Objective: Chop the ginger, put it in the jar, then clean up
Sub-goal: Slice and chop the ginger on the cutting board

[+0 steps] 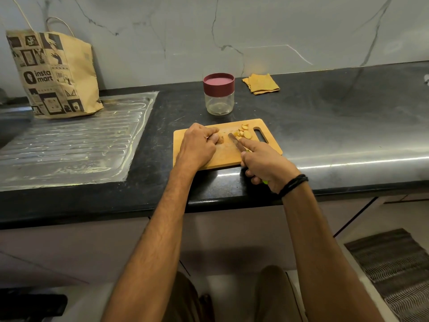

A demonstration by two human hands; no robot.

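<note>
Hands are working on ginger at the cutting board (209,159).

The left hand (197,147) is pinning the ginger piece (221,139); the right hand (264,163) is grasping the knife (235,144), forefinger along it. Slices (243,133) are lying at 2 o'clock of the board, the lidded jar (219,94) is standing at 12.

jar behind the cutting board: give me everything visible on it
The jar is a short, clear cylinder, glass or plastic by its look, closed with a wide maroon lid. It stands upright on the dark countertop, just behind the wooden cutting board and left of a folded yellow cloth. It looks empty; no ginger is inside. Neither hand touches it.
</note>
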